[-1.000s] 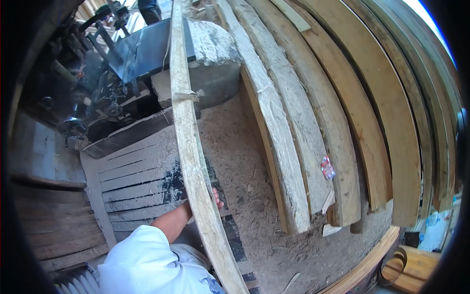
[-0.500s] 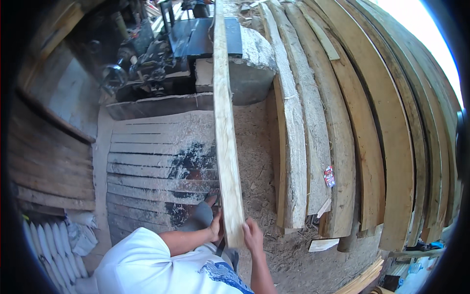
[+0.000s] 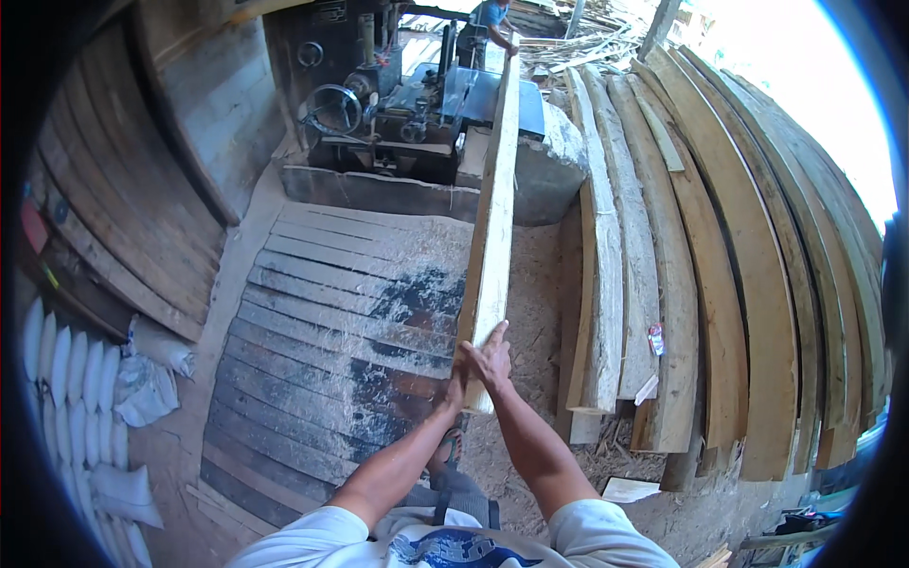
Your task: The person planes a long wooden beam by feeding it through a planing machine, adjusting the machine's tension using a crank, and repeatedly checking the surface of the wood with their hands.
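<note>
A long squared wooden beam [image 3: 494,256] runs away from me, from my hands toward the machine table. My left hand [image 3: 456,386] is wrapped around its left side close to the near end, fingers partly hidden beneath it. On the beam's top face lies my right hand [image 3: 490,360], its thumb over the left edge and its fingers across the wood. Both arms are stretched forward. At the far end, another person [image 3: 486,30] in a blue shirt has a hand [image 3: 512,49] at the beam.
A machine with a handwheel [image 3: 333,110] and a dark metal table [image 3: 521,109] stands ahead. Long planks [image 3: 720,275] lie side by side at the right. Slatted boards [image 3: 312,341] dusted with sawdust cover the floor. White sacks [image 3: 80,369] are stacked at the left.
The beam's near end has moved forward and to the right in view. My right hand has shifted from its right side onto the top. The other person has come into view.
</note>
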The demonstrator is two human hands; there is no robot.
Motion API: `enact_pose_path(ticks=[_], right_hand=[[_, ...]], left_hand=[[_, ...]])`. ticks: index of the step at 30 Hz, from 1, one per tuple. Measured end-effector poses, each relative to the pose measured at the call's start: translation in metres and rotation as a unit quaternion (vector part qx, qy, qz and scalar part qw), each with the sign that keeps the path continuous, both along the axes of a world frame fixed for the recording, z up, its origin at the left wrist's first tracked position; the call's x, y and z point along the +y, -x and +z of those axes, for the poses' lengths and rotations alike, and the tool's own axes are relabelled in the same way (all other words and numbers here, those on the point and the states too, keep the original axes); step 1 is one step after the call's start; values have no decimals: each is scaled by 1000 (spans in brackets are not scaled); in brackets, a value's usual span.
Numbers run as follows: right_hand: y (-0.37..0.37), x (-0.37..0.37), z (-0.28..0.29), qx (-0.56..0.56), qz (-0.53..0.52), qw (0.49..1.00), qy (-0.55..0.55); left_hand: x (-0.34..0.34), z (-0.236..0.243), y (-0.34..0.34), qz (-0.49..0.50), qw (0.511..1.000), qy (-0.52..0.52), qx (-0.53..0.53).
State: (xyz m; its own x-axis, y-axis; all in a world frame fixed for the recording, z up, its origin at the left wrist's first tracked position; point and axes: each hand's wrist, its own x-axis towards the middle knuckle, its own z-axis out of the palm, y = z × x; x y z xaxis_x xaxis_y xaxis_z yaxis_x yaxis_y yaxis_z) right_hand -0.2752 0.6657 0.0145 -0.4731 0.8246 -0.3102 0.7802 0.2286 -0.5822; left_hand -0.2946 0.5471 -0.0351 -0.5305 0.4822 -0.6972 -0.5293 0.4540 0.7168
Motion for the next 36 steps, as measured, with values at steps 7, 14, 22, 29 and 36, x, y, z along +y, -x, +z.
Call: enact_pose_path(ticks=[7,14,22,29,36], right_hand=[[-89,-49,-85,461,-23,800,383],[-155,-132,-66,458,-44,788,408],[-223,-249,-84,435,-3,798,417],[-285,-361,-37,253,-151,873,389],[-367,-435,-86,378,-123,727,561]], left_hand=[[-83,-10,-61,-117,950,119,264],[-168,-4,-88,-203,976,6,-82],[-284,-49,-177,-44,929,-226,-289],[-429,-82,-276,1,947,-180,-266],[-522,-5,-370,-98,994,-32,-28]])
